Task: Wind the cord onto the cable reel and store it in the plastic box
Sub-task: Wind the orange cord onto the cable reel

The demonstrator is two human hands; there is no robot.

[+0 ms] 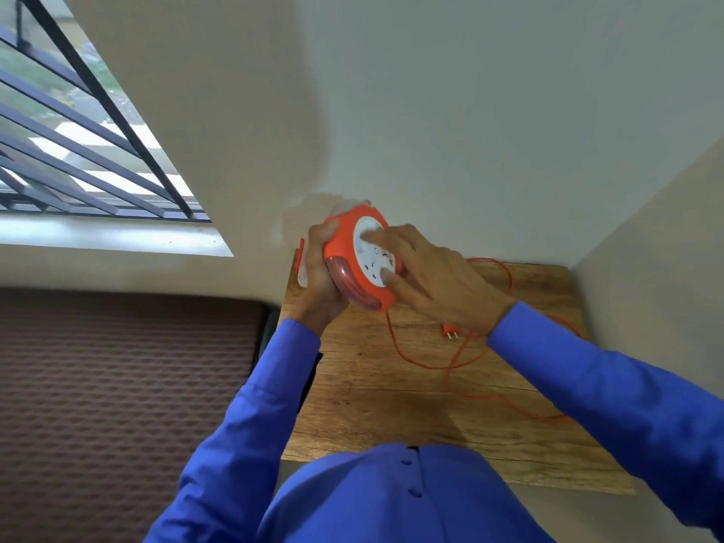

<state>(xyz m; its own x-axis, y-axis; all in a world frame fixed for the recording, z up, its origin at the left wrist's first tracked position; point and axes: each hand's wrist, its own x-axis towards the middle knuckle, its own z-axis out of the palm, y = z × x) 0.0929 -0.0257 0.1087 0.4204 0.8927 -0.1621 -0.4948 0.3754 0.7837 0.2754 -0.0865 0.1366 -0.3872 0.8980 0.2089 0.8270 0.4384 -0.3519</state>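
- Fingertips (388, 274) of the right hand (438, 280) press on the white round face of the cable reel (362, 260), the fingers slightly spread, one near the upper rim of the face and another low on it.
- Left hand (322, 268) wraps the reel's orange rim from the left side, thumb on top of the rim, the other fingers curled behind and under it.
- Held between both hands, the reel sits on edge above the far left corner of the wooden table (372, 393), its white face tilted toward the right and up at the camera; its axle line runs roughly left to right.
- Red coils of wound cord show through the clear band under the orange rim.
- Loose orange cord (395, 346) drops from the reel's bottom edge and loops across the tabletop toward the right, well past the right sleeve (587, 370).
- Its orange two-pin plug (449, 331) lies flat on the table just below the right wrist, pins pointing toward the person.
- A white and orange item, mostly hidden, sits behind the left hand; what it is cannot be told.
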